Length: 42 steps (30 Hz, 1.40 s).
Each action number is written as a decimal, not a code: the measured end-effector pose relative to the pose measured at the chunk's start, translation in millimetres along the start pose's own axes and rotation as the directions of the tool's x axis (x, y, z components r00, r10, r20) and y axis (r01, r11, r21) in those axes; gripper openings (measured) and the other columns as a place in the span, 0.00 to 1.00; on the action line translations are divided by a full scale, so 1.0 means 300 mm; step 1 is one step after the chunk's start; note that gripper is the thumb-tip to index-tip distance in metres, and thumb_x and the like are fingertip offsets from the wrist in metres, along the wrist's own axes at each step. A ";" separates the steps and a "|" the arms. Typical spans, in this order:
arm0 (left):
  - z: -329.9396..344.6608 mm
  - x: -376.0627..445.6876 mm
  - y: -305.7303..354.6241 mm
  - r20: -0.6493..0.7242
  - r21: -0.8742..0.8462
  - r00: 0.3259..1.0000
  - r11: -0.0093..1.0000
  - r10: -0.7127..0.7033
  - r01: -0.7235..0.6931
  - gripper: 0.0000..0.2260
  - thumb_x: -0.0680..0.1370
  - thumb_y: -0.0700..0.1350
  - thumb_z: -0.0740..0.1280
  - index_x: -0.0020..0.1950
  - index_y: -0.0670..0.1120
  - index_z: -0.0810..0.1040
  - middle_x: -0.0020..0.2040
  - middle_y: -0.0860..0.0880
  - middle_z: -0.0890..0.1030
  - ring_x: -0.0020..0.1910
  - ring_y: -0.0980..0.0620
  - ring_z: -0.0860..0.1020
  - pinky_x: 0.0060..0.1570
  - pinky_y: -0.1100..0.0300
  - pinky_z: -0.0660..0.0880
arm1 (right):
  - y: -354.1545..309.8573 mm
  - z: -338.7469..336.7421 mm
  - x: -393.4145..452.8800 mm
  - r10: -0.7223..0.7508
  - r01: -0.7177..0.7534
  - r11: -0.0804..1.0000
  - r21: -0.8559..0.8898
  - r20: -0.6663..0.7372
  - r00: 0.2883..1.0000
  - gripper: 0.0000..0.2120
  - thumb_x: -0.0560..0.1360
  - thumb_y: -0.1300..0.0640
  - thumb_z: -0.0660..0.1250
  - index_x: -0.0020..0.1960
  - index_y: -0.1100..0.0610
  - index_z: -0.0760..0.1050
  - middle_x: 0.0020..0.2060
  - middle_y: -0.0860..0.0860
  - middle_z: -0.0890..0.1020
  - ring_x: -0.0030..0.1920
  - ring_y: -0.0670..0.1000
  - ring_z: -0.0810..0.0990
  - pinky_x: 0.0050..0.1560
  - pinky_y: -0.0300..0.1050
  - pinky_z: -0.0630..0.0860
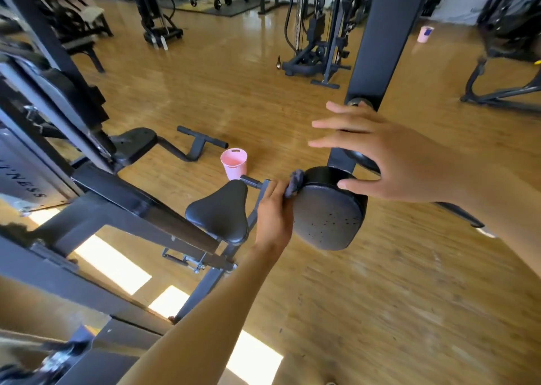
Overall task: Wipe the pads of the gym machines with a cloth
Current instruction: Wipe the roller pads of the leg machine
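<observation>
A black rounded pad (pixel 329 218) on a machine arm sits at the centre of the view, its face speckled with small marks. My left hand (pixel 273 209) holds a bunched grey cloth (pixel 294 184) against the pad's left edge. My right hand (pixel 389 156) hovers over the pad's upper right with its fingers spread and straight, the thumb touching the pad's top edge. A black saddle-shaped seat (pixel 218 212) stands just left of my left hand.
A pink bin (pixel 233 163) stands on the wooden floor behind the seat, and a second pink bin (pixel 425 34) far right. A dark upright post (pixel 377 39) rises behind the pad. The machine frame (pixel 96 179) fills the left; other gym machines and barbells stand far back.
</observation>
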State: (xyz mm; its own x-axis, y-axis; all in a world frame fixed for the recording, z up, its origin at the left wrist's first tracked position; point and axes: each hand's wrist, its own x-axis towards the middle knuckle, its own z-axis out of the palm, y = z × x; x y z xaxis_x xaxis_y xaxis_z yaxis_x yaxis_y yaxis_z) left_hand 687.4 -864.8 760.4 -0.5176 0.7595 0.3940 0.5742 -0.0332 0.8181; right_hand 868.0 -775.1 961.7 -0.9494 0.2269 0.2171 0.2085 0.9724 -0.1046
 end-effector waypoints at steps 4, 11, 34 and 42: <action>0.013 0.051 0.077 0.114 -0.051 0.963 0.969 0.245 -0.240 0.17 0.83 0.34 0.63 0.70 0.44 0.78 0.67 0.47 0.78 0.67 0.52 0.76 0.68 0.62 0.72 | 0.007 -0.006 -0.003 0.001 -0.001 1.000 -0.012 -0.008 1.000 0.32 0.75 0.50 0.76 0.76 0.46 0.70 0.79 0.43 0.64 0.82 0.44 0.50 0.80 0.49 0.55; 0.032 0.034 0.018 -0.013 -0.097 0.998 0.993 -0.064 0.063 0.07 0.85 0.40 0.62 0.57 0.45 0.80 0.45 0.56 0.76 0.47 0.51 0.75 0.46 0.70 0.68 | -0.005 -0.002 0.003 -0.001 0.001 1.000 -0.015 0.009 1.000 0.33 0.74 0.48 0.75 0.76 0.46 0.70 0.79 0.44 0.64 0.82 0.45 0.49 0.80 0.47 0.52; 0.071 0.023 -0.041 0.049 -0.129 0.955 0.946 -0.294 0.298 0.10 0.87 0.44 0.60 0.46 0.51 0.74 0.40 0.50 0.77 0.39 0.51 0.75 0.41 0.54 0.72 | 0.007 0.006 -0.007 0.006 -0.007 0.999 -0.037 -0.028 1.000 0.30 0.73 0.45 0.74 0.73 0.46 0.72 0.77 0.42 0.66 0.82 0.43 0.51 0.77 0.43 0.54; 0.084 0.022 -0.111 0.213 -0.079 0.864 0.873 -0.457 0.481 0.11 0.87 0.46 0.60 0.47 0.46 0.75 0.35 0.51 0.76 0.38 0.45 0.75 0.37 0.56 0.71 | 0.014 -0.001 -0.014 0.010 -0.011 0.999 -0.032 -0.027 1.000 0.28 0.73 0.45 0.73 0.72 0.45 0.73 0.76 0.42 0.67 0.81 0.43 0.53 0.77 0.50 0.61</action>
State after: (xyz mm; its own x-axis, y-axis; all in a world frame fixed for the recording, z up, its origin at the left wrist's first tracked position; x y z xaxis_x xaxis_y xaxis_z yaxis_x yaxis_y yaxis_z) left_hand 680.9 -842.3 725.3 -0.5746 0.8092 -0.1226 0.2018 0.2853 0.9370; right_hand 873.1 -772.0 960.6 -0.9405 0.2381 0.2425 0.2261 0.9711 -0.0763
